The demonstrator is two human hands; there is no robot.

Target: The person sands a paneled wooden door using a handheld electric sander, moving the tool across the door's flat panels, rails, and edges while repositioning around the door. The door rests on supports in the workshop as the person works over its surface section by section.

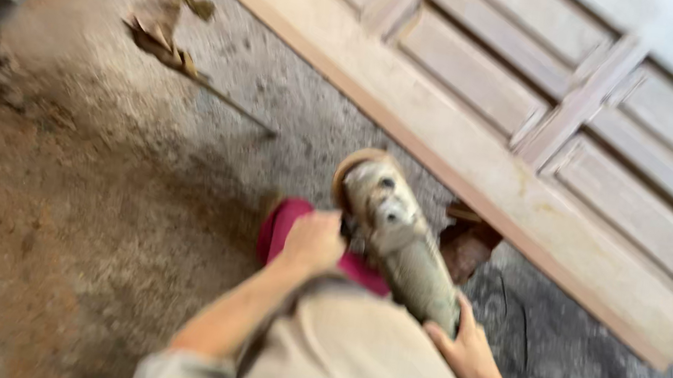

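- Nearest to the camera was the person's own body in a beige garment (351, 359), which filled the lower middle of the view; the picture was blurred by motion.
- The right hand (466, 347) was closed around the rear end of a dusty grey power tool (402, 239), its fingers wrapped over the body of the tool from below.
- The left hand (314, 241) was closed into a fist at the side of the same tool, near its front part; it seemed to grip a side handle, but the blur hid the handle itself, so I cannot tell this exactly.
- The tool was held in the air between both hands, above the floor, and its round head with a tan disc (356, 166) pointed away from the person.
- Under the left hand there was a dark red thing (285, 230); what it was I cannot tell.
- Just beside the tool, to the right, stood a brown block (469, 246) under the edge of the door.
- The floor (79, 227) was grey and covered with sawdust.
- Farther, a pale wooden panelled door (532, 101) lay across the upper right.
- Farthest, at the upper left, some dry wood scraps (163, 38) lay on the floor.
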